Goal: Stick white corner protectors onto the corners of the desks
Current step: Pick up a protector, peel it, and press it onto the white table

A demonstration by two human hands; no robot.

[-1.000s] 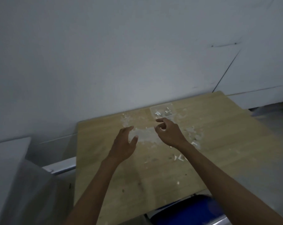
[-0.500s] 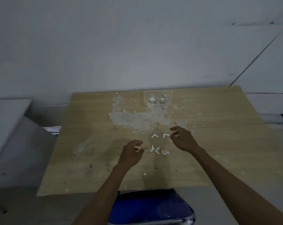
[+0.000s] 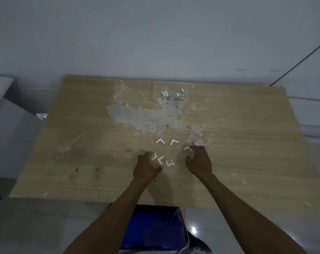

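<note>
Pick-up step: left hand (image 3: 146, 168) w/ fingers curled loose, empty, by loose corner protectors (image 3: 160, 159) on desk (image 3: 247, 143); right hand (image 3: 198, 161) fingertips at one protector (image 3: 188, 148), grip unclear; next, prob. pinch one & carry to a corner.

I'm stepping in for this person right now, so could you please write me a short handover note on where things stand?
Left hand: fingers curled, at a corner protector; whether it grips is unclear.
Right hand: curled by another protector; grip also unclear.
Four more loose protectors lie mid-desk; a clear tray at the far edge holds further pieces.
Done: none visibly stuck on the corners.
Left: pick up, stick on.
</note>
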